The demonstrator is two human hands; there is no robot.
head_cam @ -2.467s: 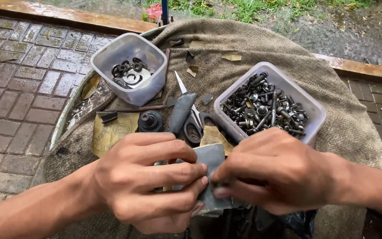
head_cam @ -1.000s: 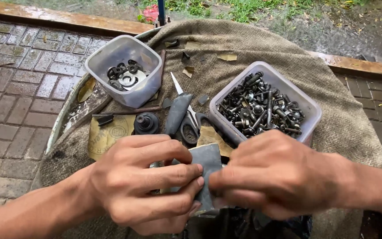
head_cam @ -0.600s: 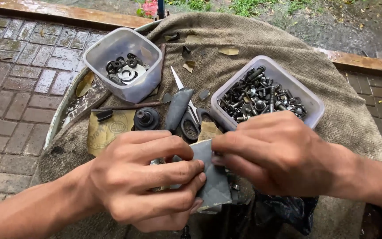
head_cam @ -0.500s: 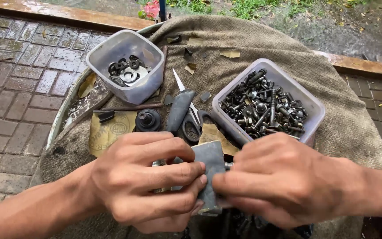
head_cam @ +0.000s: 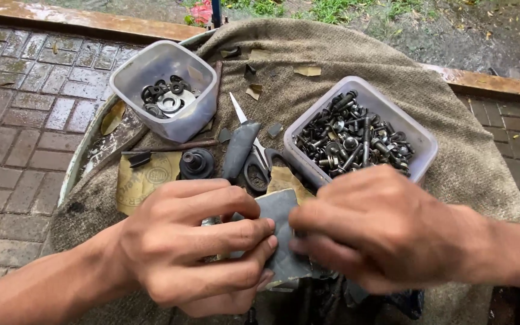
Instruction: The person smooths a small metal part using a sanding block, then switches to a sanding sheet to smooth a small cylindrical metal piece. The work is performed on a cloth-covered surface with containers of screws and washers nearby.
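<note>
Sandpaper (head_cam: 281,238), a grey sheet, is gripped by the left hand (head_cam: 197,247) and pinched by the right hand (head_cam: 371,225), just below the scissors (head_cam: 251,153). Whatever is wrapped inside stays hidden; many bolts remain in the tub (head_cam: 416,141) beside them.

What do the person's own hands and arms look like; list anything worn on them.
Both forearms are bare, with no sleeves in view. The left hand and right hand wear no gloves, rings or watch. The fingernails are short, and both forearms run off the frame's edges.
</note>
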